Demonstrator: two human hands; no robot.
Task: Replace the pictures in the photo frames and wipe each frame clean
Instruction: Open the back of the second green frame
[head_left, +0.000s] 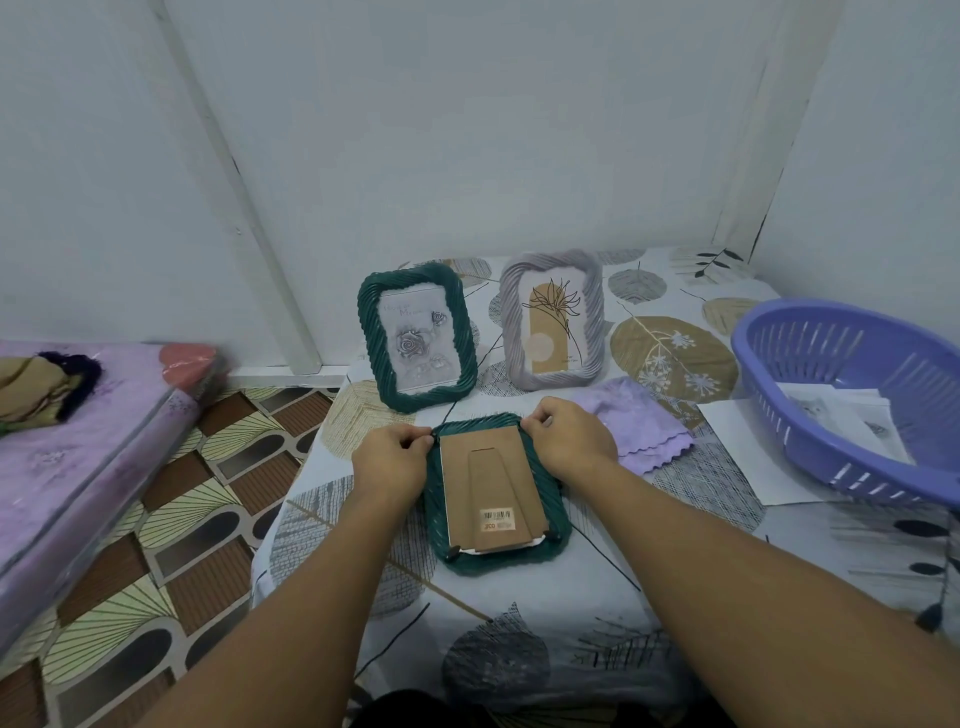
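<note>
Face-down, ribbed green frame (545, 551), flat cardboard backing (491, 483), both hands (392, 460) pinching corners

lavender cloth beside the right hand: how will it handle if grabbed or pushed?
The lavender cloth lies rumpled and folded over itself on the table, so it is probably floppy and would sag from a pinch. It looks thin with a scalloped edge, so likely light. Pushed, it would probably bunch up rather than slide whole.
</note>
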